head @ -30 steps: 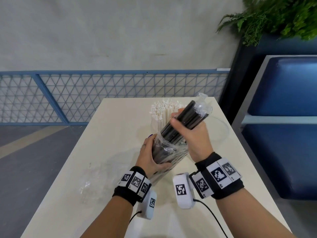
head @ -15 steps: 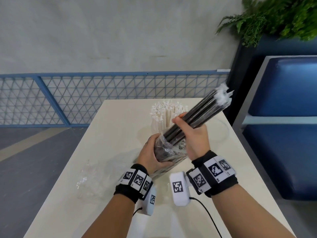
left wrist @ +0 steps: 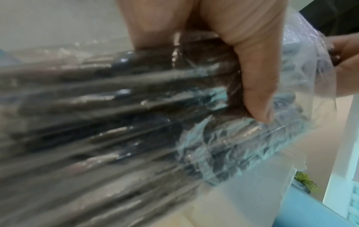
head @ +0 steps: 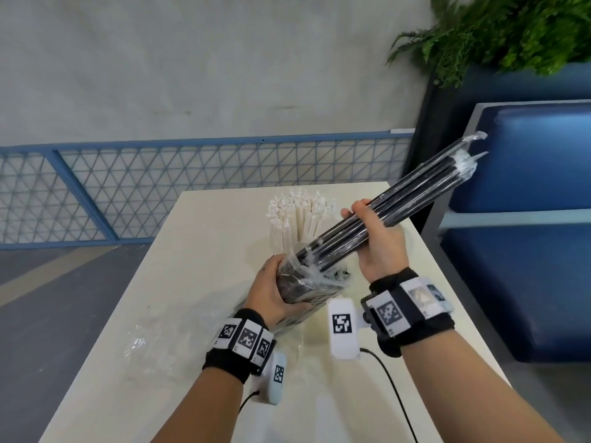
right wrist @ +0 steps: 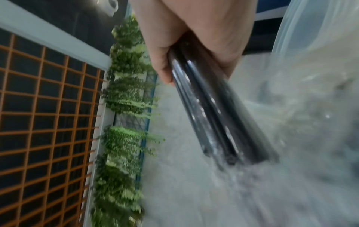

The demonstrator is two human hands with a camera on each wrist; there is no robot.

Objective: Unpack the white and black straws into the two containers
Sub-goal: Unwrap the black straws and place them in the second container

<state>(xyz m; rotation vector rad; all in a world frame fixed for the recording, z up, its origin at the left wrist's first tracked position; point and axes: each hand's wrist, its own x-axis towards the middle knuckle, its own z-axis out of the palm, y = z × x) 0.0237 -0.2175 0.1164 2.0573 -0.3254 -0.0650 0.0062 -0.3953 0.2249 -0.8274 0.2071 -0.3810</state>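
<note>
My right hand (head: 371, 233) grips a bunch of black straws (head: 412, 196), each in clear wrap, pointing up to the right and half out of a clear plastic bag (head: 307, 276). My left hand (head: 271, 289) holds that bag, which has more black straws inside, just above the table. The left wrist view shows my thumb (left wrist: 250, 73) pressed on the crinkled bag (left wrist: 233, 145) over the dark straws (left wrist: 97, 115). In the right wrist view my fingers (right wrist: 194, 38) wrap the black bunch (right wrist: 213, 122). White straws (head: 297, 219) stand upright in a container behind my hands. A clear container (right wrist: 314, 30) is blurred beside the bunch.
The pale table (head: 198, 282) carries an empty clear wrapper (head: 144, 343) at the front left. A blue mesh railing (head: 160, 187) runs behind it. A blue padded bench (head: 527, 251) and a fern planter (head: 511, 33) stand at the right.
My right hand has pulled the black bunch farther up and to the right, out of the bag. The left hand has kept the bag in place near the table.
</note>
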